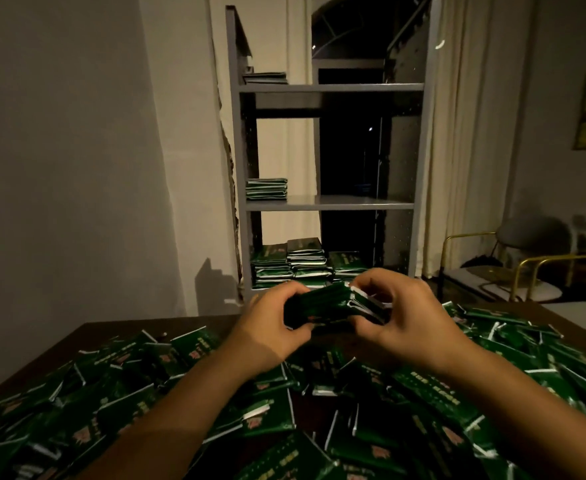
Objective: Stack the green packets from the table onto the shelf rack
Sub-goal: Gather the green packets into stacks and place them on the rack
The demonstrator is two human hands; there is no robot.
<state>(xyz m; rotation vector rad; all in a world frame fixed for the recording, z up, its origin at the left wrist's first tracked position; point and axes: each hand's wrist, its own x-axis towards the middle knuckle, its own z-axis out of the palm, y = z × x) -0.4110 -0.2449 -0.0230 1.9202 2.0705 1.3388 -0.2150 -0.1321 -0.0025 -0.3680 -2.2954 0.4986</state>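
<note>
Both hands, left hand [267, 327] and right hand [402, 313], gripped one bundle of packets [333, 303], its long axis running nine-to-three; the shelf rack [326, 202] stood at twelve o'clock.

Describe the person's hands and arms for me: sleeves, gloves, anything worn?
Both forearms are bare up to the frame edge; no sleeves show. The left hand and right hand wear no gloves. No watch, ring or band is visible on either wrist or on the fingers, though the light is dim.
</note>
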